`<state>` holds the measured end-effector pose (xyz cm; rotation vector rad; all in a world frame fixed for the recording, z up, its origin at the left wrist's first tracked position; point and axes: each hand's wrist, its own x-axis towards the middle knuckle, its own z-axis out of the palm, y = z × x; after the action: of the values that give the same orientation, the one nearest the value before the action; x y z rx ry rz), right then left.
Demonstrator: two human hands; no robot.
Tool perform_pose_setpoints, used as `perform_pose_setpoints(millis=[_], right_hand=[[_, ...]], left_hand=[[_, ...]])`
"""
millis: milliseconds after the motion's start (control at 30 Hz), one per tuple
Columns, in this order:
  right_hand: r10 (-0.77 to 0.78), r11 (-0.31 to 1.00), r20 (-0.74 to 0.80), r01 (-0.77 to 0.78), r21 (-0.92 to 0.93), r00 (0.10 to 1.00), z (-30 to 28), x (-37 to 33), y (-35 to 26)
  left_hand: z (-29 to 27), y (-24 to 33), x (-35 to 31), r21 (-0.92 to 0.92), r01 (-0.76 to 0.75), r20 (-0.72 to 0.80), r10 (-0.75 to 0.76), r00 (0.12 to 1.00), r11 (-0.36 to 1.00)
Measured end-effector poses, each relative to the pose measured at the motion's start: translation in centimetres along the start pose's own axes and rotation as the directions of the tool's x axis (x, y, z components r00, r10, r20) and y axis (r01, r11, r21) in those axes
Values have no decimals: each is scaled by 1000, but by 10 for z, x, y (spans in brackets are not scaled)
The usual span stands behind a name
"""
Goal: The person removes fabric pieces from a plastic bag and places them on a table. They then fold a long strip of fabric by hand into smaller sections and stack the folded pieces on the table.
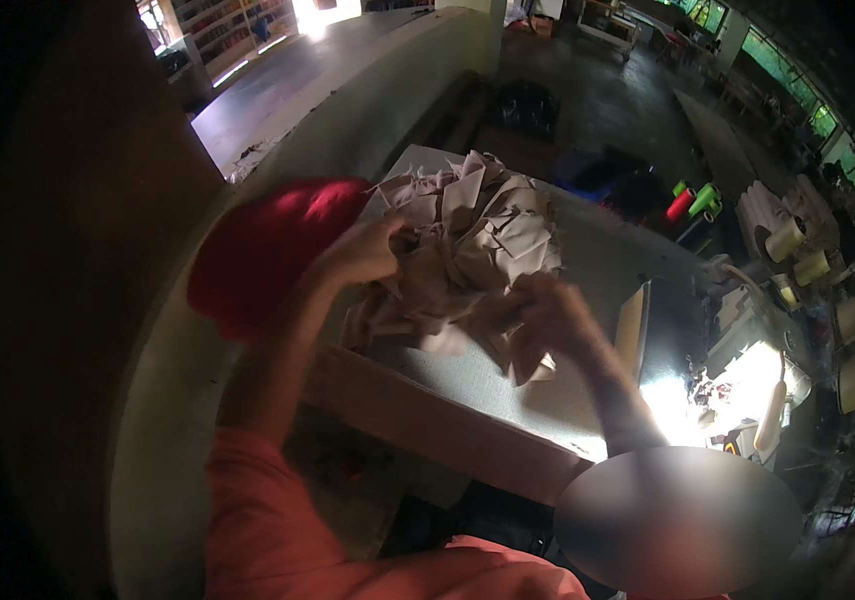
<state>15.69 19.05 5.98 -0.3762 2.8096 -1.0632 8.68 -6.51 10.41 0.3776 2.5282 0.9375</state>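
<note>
A loose heap of beige fabric pieces (pixel 508 230) lies on the table, its folds and cut edges overlapping. My left hand (pixel 368 252) is at the left side of the heap, its fingers bent around some of the cloth. On the right, my right hand (pixel 553 305) is closed on a beige fabric piece (pixel 523 355), which hangs below it toward the near edge. That hand and the cloth between the hands are slightly blurred. Folds of fabric hide some of my fingertips.
A red cloth bundle (pixel 278 245) rests on the low wall left of the table (pixel 468 385). A lit sewing machine (pixel 758 365) stands to the right, with a red thread spool (pixel 681 207) and green thread spools (pixel 708 197) beyond. A dark plastic bag (pixel 528 108) sits behind the table.
</note>
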Motion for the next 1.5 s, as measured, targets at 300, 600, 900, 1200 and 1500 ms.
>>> perform_pose_setpoints(millis=[300,600,900,1200,1500], right_hand=[[231,870,-229,-96,483,946,-27,67,45],[296,948,-109,-278,158,949,-15,71,58],[295,902,-208,-200,384,932,18,52,51],[266,402,-161,43,915,950,9,22,28],[-7,396,-418,386,833,908,-27,22,-8]], left_hand=[[-21,-13,101,-277,-433,-12,447,894,858],[-2,-7,164,76,-72,55,68,996,995],[22,9,162,-49,-304,84,307,948,951],[59,52,112,-715,-72,243,344,907,695],[31,73,84,-707,-226,10,329,944,671]])
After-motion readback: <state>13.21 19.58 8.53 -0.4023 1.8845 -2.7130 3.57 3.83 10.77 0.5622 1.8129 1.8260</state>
